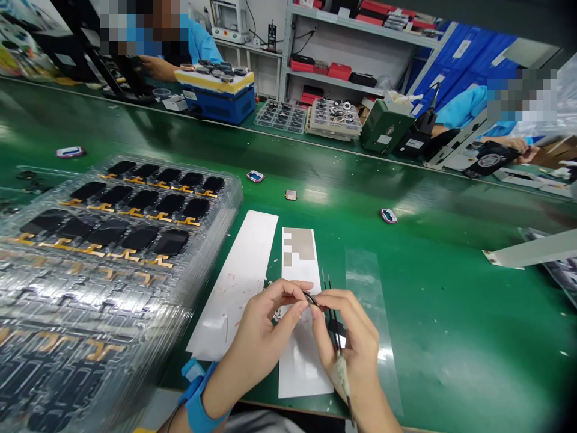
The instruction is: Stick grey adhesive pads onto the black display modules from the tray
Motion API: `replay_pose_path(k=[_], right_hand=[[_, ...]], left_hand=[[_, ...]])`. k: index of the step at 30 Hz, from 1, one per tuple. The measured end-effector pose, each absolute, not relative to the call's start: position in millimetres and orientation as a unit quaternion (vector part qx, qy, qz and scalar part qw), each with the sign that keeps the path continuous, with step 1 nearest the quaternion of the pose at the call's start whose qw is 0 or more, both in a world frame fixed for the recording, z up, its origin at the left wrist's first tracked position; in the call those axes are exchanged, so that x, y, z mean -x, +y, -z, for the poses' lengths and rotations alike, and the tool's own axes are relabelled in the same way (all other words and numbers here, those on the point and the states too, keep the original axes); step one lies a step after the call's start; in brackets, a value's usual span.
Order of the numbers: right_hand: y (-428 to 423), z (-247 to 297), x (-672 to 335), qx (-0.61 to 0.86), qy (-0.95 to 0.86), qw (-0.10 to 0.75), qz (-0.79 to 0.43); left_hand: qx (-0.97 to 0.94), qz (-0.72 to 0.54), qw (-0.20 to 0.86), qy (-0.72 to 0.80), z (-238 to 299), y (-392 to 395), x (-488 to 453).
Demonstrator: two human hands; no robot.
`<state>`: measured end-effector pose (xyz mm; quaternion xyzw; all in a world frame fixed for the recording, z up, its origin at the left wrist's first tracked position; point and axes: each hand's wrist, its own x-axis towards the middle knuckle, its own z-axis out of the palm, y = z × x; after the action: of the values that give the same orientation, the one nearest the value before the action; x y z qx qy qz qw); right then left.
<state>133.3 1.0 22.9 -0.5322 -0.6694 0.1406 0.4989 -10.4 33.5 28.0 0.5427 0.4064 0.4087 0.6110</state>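
My L grip (270,319) & R grip (358,337) both pinch a small dark curved pc (311,299) above a long white rectangular sheet (303,373) on the glossy green surface (451,300). Thin black tweezers (340,365) w/ whitish wrap lie along my R grip.

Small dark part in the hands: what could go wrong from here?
The small dark part could slip, pinched by fingertips of the left hand and right hand. The tweezers, also in the right hand, might scratch it. Reddish bits on the left white strip might stick to it.
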Motion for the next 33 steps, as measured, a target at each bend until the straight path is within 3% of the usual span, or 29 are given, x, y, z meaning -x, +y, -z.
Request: replay_pose_path(k=[7,14,27,33], right_hand=[[-1.0,-21.5,-134.6,0.523,-0.665,0.513,-0.147],[-1.4,-20.1,-137.4,0.527,-0.585,0.556,-0.267],[-3.5,-19.1,-134.2,0.529,-0.586,0.560,-0.252],[-5.2,-18.5,-134.4,0.542,-0.584,0.552,-0.245]], left_hand=[[-0.510,-0.391,0.674,0.363,-31.3,36.4,14.5],[-0.519,-0.471,0.573,0.424,-28.7,26.3,6.9],[-0.424,-0.496,0.650,0.390,-32.4,30.8,-3.6],[-0.451,-0.484,0.626,0.413,-32.2,31.0,-4.0]])
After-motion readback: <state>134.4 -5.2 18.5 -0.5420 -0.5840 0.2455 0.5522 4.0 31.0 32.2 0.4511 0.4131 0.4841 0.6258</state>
